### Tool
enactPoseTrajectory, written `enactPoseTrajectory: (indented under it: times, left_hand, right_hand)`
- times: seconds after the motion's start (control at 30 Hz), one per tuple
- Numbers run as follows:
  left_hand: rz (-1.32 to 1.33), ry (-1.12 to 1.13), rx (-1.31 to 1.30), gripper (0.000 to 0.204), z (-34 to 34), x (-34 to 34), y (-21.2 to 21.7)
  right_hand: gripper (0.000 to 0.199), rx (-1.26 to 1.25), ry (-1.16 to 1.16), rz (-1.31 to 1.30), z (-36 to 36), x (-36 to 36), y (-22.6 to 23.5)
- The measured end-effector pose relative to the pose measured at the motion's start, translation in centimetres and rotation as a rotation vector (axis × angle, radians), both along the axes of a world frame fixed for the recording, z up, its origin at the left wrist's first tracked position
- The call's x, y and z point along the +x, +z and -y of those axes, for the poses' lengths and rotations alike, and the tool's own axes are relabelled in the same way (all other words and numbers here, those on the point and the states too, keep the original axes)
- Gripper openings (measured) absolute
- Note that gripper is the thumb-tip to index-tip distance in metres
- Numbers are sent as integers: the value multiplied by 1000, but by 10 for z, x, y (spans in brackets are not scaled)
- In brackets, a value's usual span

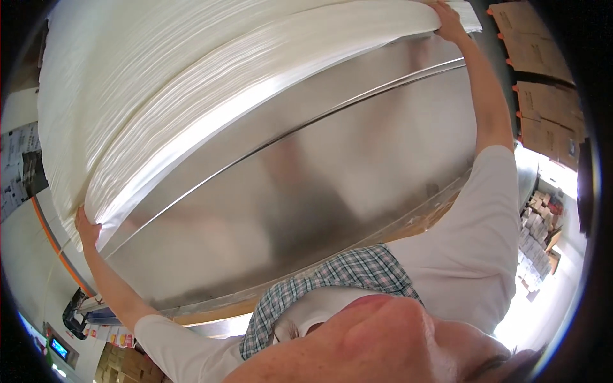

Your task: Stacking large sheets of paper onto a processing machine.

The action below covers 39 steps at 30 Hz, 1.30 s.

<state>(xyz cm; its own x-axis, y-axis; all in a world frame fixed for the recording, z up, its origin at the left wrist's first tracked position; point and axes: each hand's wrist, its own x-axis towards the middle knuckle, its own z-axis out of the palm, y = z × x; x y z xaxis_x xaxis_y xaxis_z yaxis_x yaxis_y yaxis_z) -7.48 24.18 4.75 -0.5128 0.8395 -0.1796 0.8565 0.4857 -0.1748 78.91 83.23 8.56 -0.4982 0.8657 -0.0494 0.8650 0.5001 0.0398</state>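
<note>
A wide white sheet material (191, 108), thin and glossy with many fine folds, spreads over the far part of a shiny metal tabletop (306, 185). It looks like layered film or fabric; I cannot tell which. At its left end my left hand (88, 228) is closed on the near edge, thumb toward the table. Far to the right, my right hand (449, 25) grips the other end of that edge, its fingers partly hidden by the material. Both arms are stretched wide apart. Between my hands the edge runs in a long curve.
A thin raised metal strip (287, 133) crosses the tabletop. Brown cardboard boxes (543, 96) stand beyond the right side, with more stacked cartons (536, 236) farther back. At the lower left are a black handled device (75, 313) and a small lit screen (59, 348).
</note>
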Motion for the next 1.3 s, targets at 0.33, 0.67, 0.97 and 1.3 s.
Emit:
enactPoseTrajectory:
  times: [0.33,0.67,0.97,1.3]
  left_hand:
    - [-264,-120,286,76,-6,22,54]
    - [-270,-211,450,58,41,101,82]
    - [-166,-69,296,57,167,231,42]
    - [10,115,51,61,228,256,7]
  right_hand:
    - [78,568,161,-13,-62,120,-10]
    - [65,508,107,-70,17,230,0]
    - [55,281,-33,22,211,240,-35]
    - [57,56,-35,148,264,249,-46]
